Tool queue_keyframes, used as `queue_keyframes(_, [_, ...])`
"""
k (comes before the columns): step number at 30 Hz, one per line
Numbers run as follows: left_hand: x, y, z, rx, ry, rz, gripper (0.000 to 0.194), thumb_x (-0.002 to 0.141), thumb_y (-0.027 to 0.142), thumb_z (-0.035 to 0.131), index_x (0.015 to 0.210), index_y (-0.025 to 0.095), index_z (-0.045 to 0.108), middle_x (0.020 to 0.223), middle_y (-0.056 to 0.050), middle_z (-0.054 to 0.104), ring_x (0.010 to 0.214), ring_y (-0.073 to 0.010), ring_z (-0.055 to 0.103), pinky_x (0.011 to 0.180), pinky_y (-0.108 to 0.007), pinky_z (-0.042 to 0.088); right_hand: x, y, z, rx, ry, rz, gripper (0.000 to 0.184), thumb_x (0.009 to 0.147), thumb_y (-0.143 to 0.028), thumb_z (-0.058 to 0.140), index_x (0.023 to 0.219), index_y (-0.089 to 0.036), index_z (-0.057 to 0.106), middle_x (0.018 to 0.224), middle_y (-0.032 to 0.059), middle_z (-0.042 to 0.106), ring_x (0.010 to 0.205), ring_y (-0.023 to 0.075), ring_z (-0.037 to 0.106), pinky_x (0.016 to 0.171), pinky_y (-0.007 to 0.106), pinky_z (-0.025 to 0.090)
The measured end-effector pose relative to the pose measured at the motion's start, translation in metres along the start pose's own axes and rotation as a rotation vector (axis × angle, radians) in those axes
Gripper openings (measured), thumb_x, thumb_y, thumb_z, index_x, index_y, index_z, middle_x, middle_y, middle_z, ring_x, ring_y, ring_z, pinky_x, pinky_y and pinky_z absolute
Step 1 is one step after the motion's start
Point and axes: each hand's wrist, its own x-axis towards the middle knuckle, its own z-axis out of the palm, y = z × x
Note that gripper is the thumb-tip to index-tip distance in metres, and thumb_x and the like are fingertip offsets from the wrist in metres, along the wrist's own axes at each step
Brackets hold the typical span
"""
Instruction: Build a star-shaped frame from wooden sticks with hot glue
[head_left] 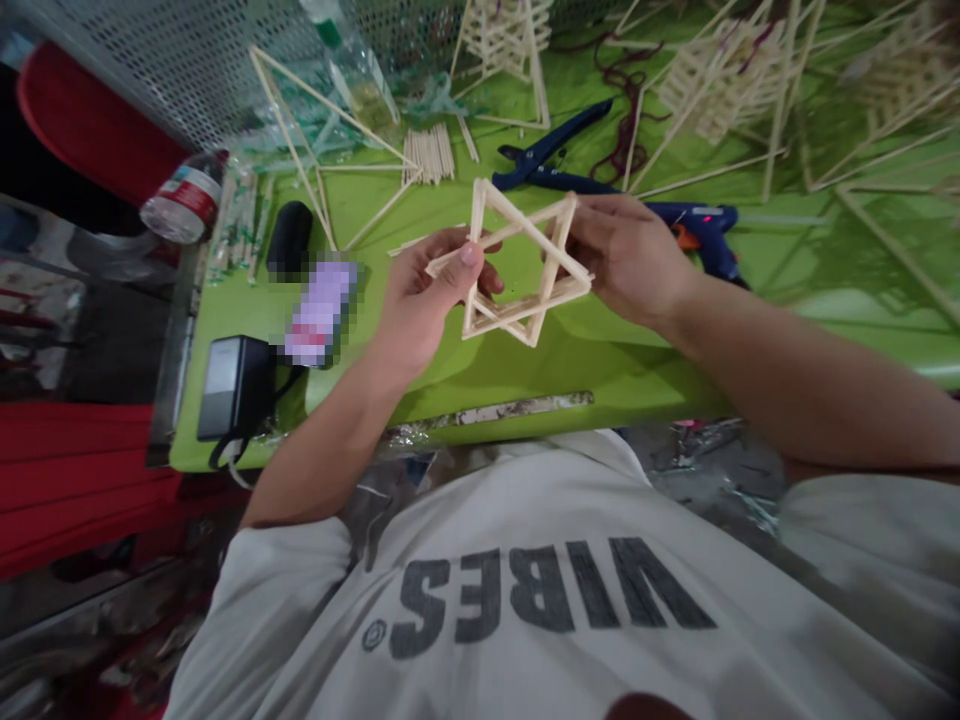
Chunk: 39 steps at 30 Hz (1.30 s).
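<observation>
Between my two hands is a six-pointed star frame made of thin pale wooden sticks, raised above the green table. My left hand pinches its left side, the thumb on top and the other fingers behind. My right hand grips the upper right point; its fingertips are partly hidden behind the sticks. Just beyond the star lie dark blue cutting pliers. A blue glue gun with a lit red spot rests behind my right wrist.
A bundle of short sticks and a large triangular stick frame lie at the back. Woven stick lanterns fill the far right. On the left are a bottle, a black case, a blurred phone and a black adapter.
</observation>
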Motion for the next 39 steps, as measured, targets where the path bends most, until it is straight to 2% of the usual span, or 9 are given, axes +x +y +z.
queue_keyframes(4, [0.001,-0.004,0.001,-0.024,-0.013,0.006,0.07,0.101,0.099,0.075,0.116,0.031,0.084,0.091,-0.005,0.081,0.089,-0.0267,0.088,0.082,-0.045,0.075,-0.001,-0.001,0.002,-0.064,-0.053,-0.055,0.076,0.105,-0.096,0.072,0.078,-0.026,0.076,0.074,0.0036,0.066,0.066,0.0193,0.055,0.064,0.038,0.046])
queue_keyframes(7, [0.001,-0.003,0.001,-0.035,-0.018,-0.014,0.071,0.1,0.1,0.074,0.114,0.03,0.083,0.09,-0.005,0.081,0.086,-0.0258,0.086,0.078,-0.043,0.073,-0.005,-0.003,0.004,-0.115,-0.065,-0.08,0.082,0.104,-0.103,0.063,0.077,-0.026,0.073,0.072,0.0027,0.061,0.065,0.0189,0.052,0.062,0.039,0.039])
queue_keyframes(12, [-0.001,0.003,0.002,-0.027,0.013,0.002,0.068,0.097,0.096,0.083,0.112,0.029,0.083,0.087,-0.005,0.082,0.081,-0.0238,0.083,0.072,-0.039,0.07,-0.005,0.002,0.001,-0.145,-0.018,-0.128,0.082,0.106,-0.102,0.061,0.085,-0.025,0.081,0.073,0.0022,0.064,0.065,0.0183,0.049,0.064,0.04,0.041])
queue_keyframes(18, [-0.002,0.005,0.004,0.0,0.022,0.025,0.069,0.096,0.096,0.083,0.111,0.03,0.083,0.084,-0.003,0.077,0.08,-0.0232,0.081,0.069,-0.037,0.066,-0.001,0.008,-0.004,-0.149,-0.012,-0.191,0.083,0.108,-0.1,0.056,0.081,-0.026,0.08,0.07,0.0038,0.066,0.065,0.019,0.052,0.063,0.039,0.041])
queue_keyframes(23, [-0.003,0.007,0.002,0.04,-0.005,0.021,0.069,0.098,0.097,0.081,0.113,0.029,0.082,0.092,-0.005,0.081,0.086,-0.0238,0.082,0.074,-0.038,0.066,-0.003,0.005,-0.003,-0.194,0.009,-0.165,0.077,0.107,-0.099,0.063,0.079,-0.028,0.075,0.07,0.0042,0.066,0.066,0.0201,0.053,0.061,0.04,0.042])
queue_keyframes(26, [-0.004,0.007,0.001,0.077,-0.025,0.037,0.067,0.101,0.095,0.079,0.114,0.029,0.081,0.093,-0.005,0.082,0.087,-0.0244,0.081,0.079,-0.04,0.065,-0.004,0.001,-0.001,-0.231,0.004,-0.173,0.079,0.103,-0.101,0.066,0.076,-0.028,0.074,0.067,0.0032,0.061,0.063,0.0193,0.049,0.059,0.04,0.04])
queue_keyframes(31, [-0.006,0.009,0.001,0.12,-0.018,0.048,0.064,0.103,0.091,0.08,0.114,0.028,0.083,0.091,-0.004,0.083,0.087,-0.0239,0.08,0.082,-0.04,0.066,-0.006,-0.006,0.002,-0.252,0.005,-0.181,0.079,0.108,-0.098,0.063,0.079,-0.026,0.074,0.066,0.0012,0.056,0.059,0.0162,0.037,0.057,0.04,0.032])
queue_keyframes(35, [-0.004,0.009,0.002,0.097,-0.016,0.059,0.064,0.103,0.091,0.08,0.111,0.028,0.082,0.088,-0.004,0.08,0.085,-0.0235,0.08,0.083,-0.041,0.067,-0.007,-0.006,0.003,-0.268,0.013,-0.165,0.077,0.109,-0.097,0.064,0.079,-0.027,0.071,0.068,0.0023,0.057,0.063,0.0179,0.041,0.06,0.04,0.036])
queue_keyframes(39, [-0.002,0.005,0.001,0.081,-0.014,0.062,0.069,0.099,0.097,0.079,0.109,0.028,0.081,0.087,-0.004,0.079,0.084,-0.0248,0.08,0.079,-0.041,0.065,-0.005,-0.001,0.003,-0.248,0.063,-0.239,0.073,0.112,-0.093,0.062,0.08,-0.028,0.071,0.071,0.0026,0.059,0.065,0.0193,0.044,0.063,0.04,0.038])
